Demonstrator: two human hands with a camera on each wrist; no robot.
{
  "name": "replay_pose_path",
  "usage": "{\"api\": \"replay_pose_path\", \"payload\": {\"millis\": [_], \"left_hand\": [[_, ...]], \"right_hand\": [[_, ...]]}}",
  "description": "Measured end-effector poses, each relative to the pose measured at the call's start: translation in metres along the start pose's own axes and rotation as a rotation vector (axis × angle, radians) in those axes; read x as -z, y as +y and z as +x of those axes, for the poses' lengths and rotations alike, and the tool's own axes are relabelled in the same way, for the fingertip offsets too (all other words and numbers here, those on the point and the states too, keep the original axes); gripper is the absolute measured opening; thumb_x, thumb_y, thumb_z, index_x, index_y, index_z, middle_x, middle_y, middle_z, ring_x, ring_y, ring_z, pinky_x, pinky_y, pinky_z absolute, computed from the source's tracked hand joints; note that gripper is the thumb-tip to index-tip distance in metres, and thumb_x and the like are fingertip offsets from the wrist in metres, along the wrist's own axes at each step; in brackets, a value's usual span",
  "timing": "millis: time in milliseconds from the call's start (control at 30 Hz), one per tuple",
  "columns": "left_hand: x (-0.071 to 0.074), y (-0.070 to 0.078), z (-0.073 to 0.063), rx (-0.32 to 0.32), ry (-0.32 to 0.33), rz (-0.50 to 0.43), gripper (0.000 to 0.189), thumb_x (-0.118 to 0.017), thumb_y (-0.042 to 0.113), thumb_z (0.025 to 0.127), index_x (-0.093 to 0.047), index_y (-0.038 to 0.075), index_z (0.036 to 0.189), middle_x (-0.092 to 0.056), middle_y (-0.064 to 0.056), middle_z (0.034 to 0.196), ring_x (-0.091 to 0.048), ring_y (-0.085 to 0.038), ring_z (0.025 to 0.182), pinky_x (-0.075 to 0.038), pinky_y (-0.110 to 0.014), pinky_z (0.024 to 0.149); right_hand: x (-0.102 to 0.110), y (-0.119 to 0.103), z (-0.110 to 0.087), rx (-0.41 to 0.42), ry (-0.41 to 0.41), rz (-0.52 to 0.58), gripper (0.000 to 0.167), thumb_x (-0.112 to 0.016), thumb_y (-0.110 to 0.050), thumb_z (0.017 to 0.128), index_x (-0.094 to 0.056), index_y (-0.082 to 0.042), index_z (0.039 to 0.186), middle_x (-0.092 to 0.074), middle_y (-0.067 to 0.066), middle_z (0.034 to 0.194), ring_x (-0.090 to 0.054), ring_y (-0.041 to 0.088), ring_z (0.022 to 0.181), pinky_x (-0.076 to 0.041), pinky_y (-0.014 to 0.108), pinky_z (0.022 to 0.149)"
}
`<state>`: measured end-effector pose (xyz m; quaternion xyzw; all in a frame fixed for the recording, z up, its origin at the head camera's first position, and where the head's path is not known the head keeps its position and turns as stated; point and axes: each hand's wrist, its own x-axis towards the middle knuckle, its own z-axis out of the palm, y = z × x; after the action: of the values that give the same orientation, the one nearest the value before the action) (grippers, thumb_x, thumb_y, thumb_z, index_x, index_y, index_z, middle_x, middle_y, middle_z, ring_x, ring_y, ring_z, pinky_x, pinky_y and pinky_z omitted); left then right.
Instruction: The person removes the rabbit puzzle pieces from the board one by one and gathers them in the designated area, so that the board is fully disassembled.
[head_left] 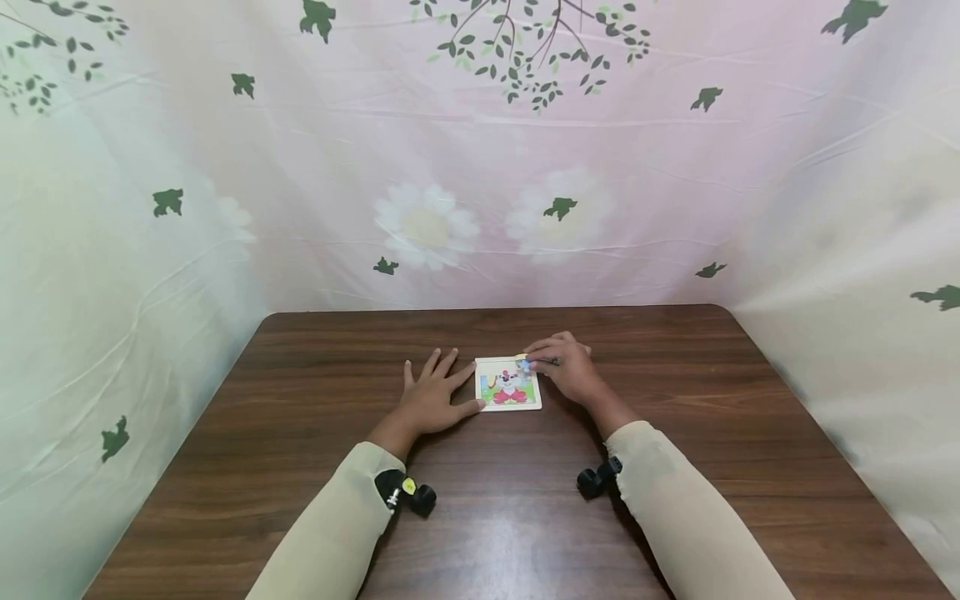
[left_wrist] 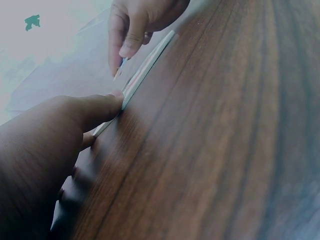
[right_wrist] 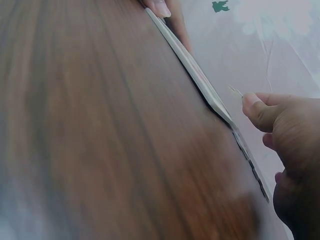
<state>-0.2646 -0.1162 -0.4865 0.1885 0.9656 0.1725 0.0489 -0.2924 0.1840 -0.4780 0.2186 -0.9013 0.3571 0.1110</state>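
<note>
A small jigsaw board point(head_left: 508, 407) with a pale rim and a cartoon animal in pink lies flat on the table. My left hand point(head_left: 433, 402) rests at its left side, fingers spread, with thumb and index finger touching the rim. Over the board's upper right corner, my right hand point(head_left: 567, 367) pinches a small blue and yellow puzzle piece point(head_left: 522, 364) between thumb and fingers. From the left wrist, the piece point(left_wrist: 119, 71) shows edge-on, tilted above the board point(left_wrist: 150, 62). My right fingers hide part of that corner.
The dark wood table point(head_left: 495, 517) runs back to a printed cloth point(head_left: 495, 167) hanging behind and at both sides. In the right wrist view, thin flat pieces with a jagged edge point(right_wrist: 255, 172) lie just past the board's near corner, beneath my right hand.
</note>
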Motion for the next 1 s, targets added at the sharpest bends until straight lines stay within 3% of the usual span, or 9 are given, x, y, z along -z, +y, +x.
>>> {"api": "replay_pose_path", "payload": {"millis": [300, 533, 800, 1000], "left_hand": [[0.000, -0.001, 0.000, -0.004, -0.003, 0.003, 0.084, -0.055, 0.078, 0.100, -0.033, 0.040, 0.172, -0.017, -0.004, 0.186, -0.005, -0.036, 0.174, 0.006, -0.081, 0.129], [0.002, 0.001, -0.002, -0.008, -0.004, 0.004, 0.083, -0.056, 0.076, 0.101, -0.034, 0.038, 0.172, -0.018, -0.005, 0.185, -0.006, -0.037, 0.174, 0.005, -0.082, 0.129], [0.003, 0.001, -0.003, -0.006, 0.000, -0.010, 0.083, -0.057, 0.075, 0.101, -0.035, 0.038, 0.172, -0.019, -0.006, 0.185, -0.006, -0.037, 0.174, 0.005, -0.082, 0.129], [0.001, 0.000, -0.001, -0.004, -0.007, -0.003, 0.083, -0.055, 0.076, 0.101, -0.033, 0.039, 0.172, -0.017, -0.005, 0.186, -0.005, -0.036, 0.174, 0.005, -0.081, 0.129]], "right_hand": [[0.014, 0.014, -0.007, -0.017, 0.052, -0.005, 0.015, -0.084, -0.004, 0.092, -0.088, -0.007, 0.106, -0.082, 0.011, 0.125, -0.060, 0.036, 0.123, -0.026, 0.054, 0.098], [0.026, 0.029, -0.013, -0.076, 0.080, 0.052, 0.015, -0.083, -0.004, 0.094, -0.088, -0.005, 0.107, -0.082, 0.014, 0.126, -0.058, 0.036, 0.123, -0.024, 0.059, 0.104], [0.037, 0.038, -0.017, -0.120, 0.090, 0.035, 0.016, -0.083, -0.005, 0.095, -0.087, -0.005, 0.110, -0.081, 0.015, 0.128, -0.058, 0.036, 0.124, -0.026, 0.060, 0.108], [0.044, 0.044, -0.021, -0.121, 0.110, 0.031, 0.017, -0.084, -0.005, 0.094, -0.087, -0.006, 0.111, -0.081, 0.016, 0.127, -0.058, 0.037, 0.123, -0.036, 0.056, 0.110]]}}
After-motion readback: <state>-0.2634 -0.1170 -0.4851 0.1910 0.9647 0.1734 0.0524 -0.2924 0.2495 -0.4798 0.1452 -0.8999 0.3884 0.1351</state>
